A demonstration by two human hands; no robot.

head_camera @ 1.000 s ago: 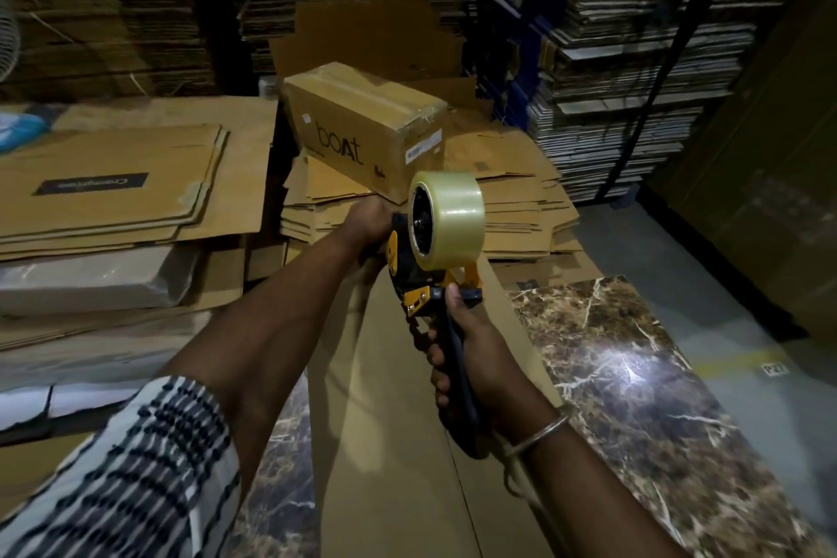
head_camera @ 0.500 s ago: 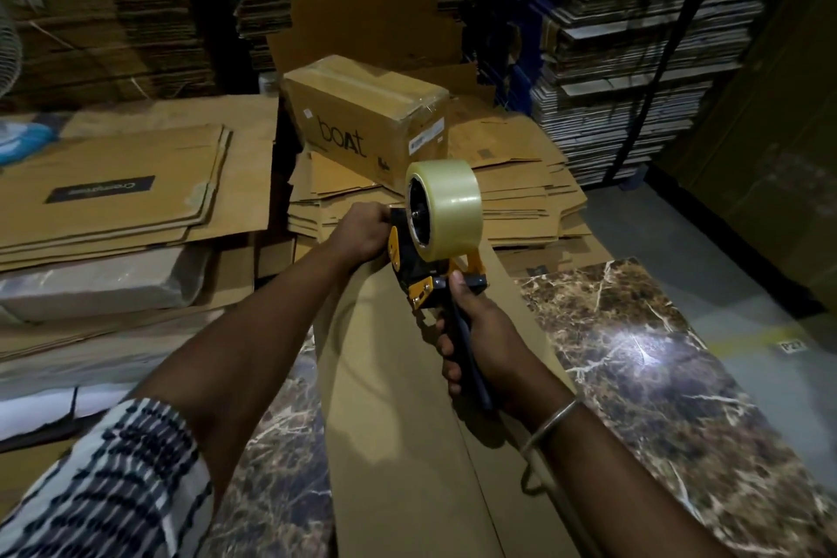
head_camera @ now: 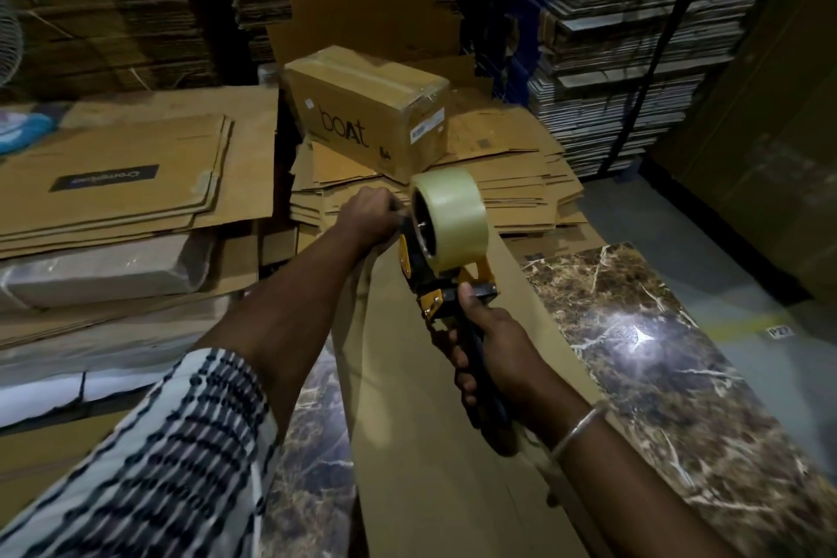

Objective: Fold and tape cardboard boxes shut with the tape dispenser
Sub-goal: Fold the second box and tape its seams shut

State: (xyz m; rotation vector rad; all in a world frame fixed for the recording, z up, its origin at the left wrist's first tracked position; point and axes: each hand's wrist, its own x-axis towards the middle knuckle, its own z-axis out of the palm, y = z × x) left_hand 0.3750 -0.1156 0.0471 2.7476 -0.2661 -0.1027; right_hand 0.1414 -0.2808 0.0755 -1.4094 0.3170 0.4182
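Taping step under way: right hand [head_camera: 500, 347] grips tape dispenser [head_camera: 446, 240] over long box [head_camera: 435, 444] on marble counter [head_camera: 670, 358], left hand [head_camera: 369, 217] curled at box's far end, prob. pinning tape; next, a steady pull along seam w/ pressure

A dim storeroom. Tall stacks of flattened cardboard [head_camera: 136, 5] fill the back, with more bundles on blue racking [head_camera: 634, 59] at the right. A brown marble tabletop [head_camera: 679, 376] catches a bright glare. The grey floor [head_camera: 634, 222] carries a yellow line [head_camera: 743, 324].
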